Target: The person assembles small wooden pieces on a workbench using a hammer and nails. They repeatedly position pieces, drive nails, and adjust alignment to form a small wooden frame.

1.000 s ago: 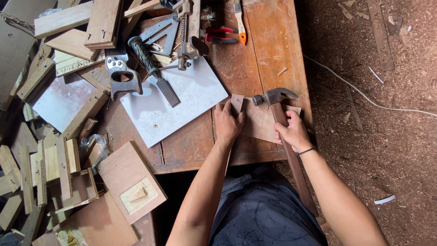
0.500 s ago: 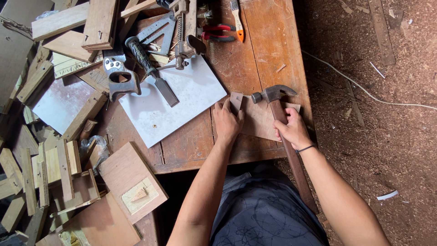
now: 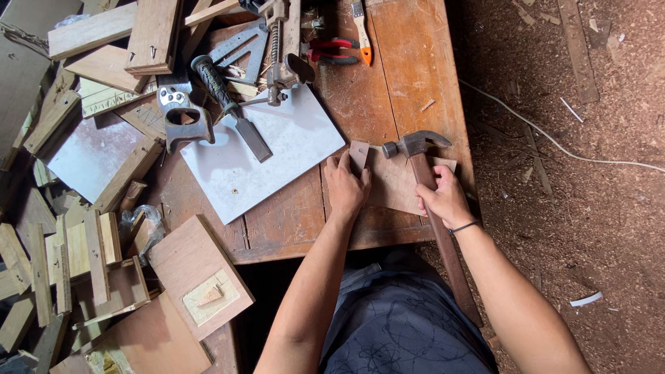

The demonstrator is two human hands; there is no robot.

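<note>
Nearby, a chisel point(image 3: 232, 104) lies on a pale sheet point(image 3: 277, 156) (smooth, flat). The left hand point(image 3: 346, 187) pinches a small wood piece point(image 3: 359, 154) on a thin board point(image 3: 395, 183); the right hand point(image 3: 443, 197) grips a wooden-handled hammer point(image 3: 426, 173).

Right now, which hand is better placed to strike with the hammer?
Right. The right hand already grips the wooden-handled steel claw hammer near its head, while the left hand pins the small thin wood piece on the bench.
</note>
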